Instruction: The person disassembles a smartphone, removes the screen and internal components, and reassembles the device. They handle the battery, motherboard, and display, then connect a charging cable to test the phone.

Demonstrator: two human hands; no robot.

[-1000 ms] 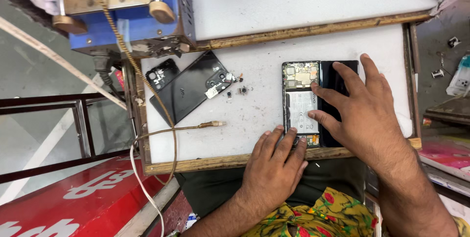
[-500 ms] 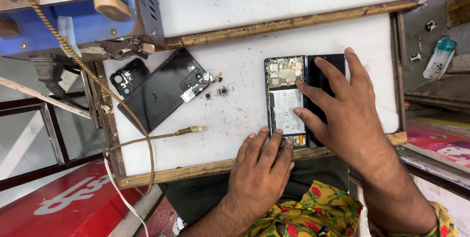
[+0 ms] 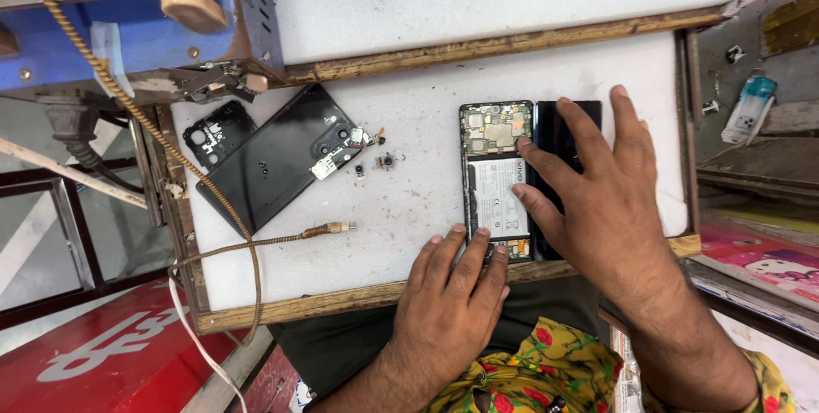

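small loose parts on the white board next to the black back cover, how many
3 clear ones: one part at the back cover's right corner, a second just below, a third left of that. More may sit on the cover's edge or under the hands.

An opened phone [image 3: 495,183] lies on the white worktop [image 3: 409,208], its circuit board and battery bare; the right hand [image 3: 597,200] spreads over a dark panel [image 3: 570,123] just beside it; the left hand [image 3: 452,293] presses the phone's lower end; a black back cover [image 3: 273,161] and small loose parts [image 3: 375,161] lie further left; a braided cable [image 3: 281,238] trails near them.
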